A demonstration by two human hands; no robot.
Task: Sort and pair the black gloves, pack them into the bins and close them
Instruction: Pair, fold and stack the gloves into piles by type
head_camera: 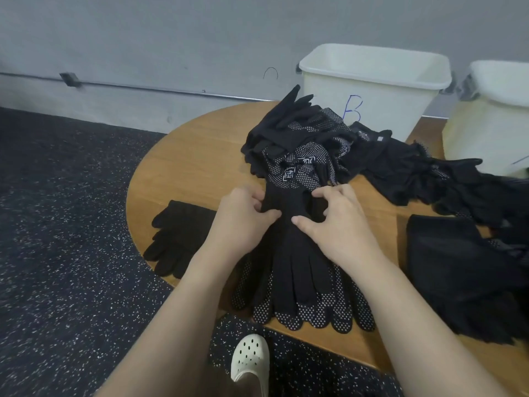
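**Both hands at the cuff of the top glove**

Between the two hands, at the middle of the counter, lies the top glove, plain side up on a stack of dotted gloves. Its long axis runs toward and away from the person: cuff at the far end, fingertips pointing back to the near counter edge. The left hand pinches the cuff's left edge, fingers curled over it and thumb pressed on the fabric. The right hand grips the right edge in the same way, its thumb lying flat across the glove. Both hands are equally near, one on each side of the axis, so any lift or fold would likely start at the cuff and run along the glove's length.

Beyond the cuff sits the unsorted pile, touching the stack's far end. Bin B stands open behind the pile, a second bin to its right; no lids are in view. A plain pair lies left of the left wrist, and more folded gloves lie to the right.
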